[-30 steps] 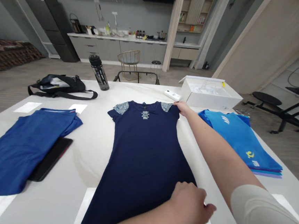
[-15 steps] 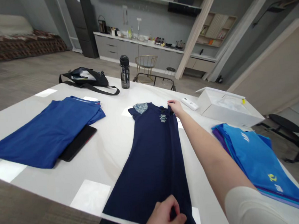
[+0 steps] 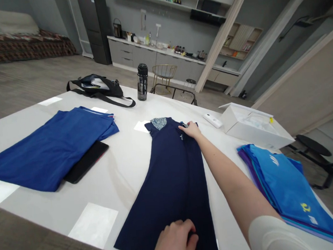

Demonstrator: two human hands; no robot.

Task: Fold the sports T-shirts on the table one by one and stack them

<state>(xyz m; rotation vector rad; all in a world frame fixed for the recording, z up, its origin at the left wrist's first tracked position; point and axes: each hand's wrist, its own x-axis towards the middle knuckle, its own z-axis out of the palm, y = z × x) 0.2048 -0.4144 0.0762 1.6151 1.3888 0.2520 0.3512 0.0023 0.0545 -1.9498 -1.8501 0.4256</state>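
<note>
A navy blue shirt [image 3: 170, 171] lies lengthwise on the white table, a patterned patch on its left shoulder and its right side folded inward. Near the collar at the far end, my right hand [image 3: 190, 130] pinches the fabric between thumb and fingers. My left hand [image 3: 176, 241] is at the near hem, its fingers curled on the navy cloth. To the left, a blue garment [image 3: 48, 145] partly covers a dark flat device [image 3: 86, 161]. A stack of folded shirts, a bright blue shirt [image 3: 288, 180] on top, is at the right.
On the white table [image 3: 123, 160] stand a black bottle [image 3: 142, 82] and, left of it, a black bag [image 3: 100, 86] with a looped strap. A white remote-like object [image 3: 212, 120] lies beside an open white box [image 3: 251, 125]. Chairs are beyond the far edge and at the right.
My right hand has moved slightly left and down with the cloth, folding the right side of the navy shirt inward over part of the chest print. My left hand has shifted slightly left.
</note>
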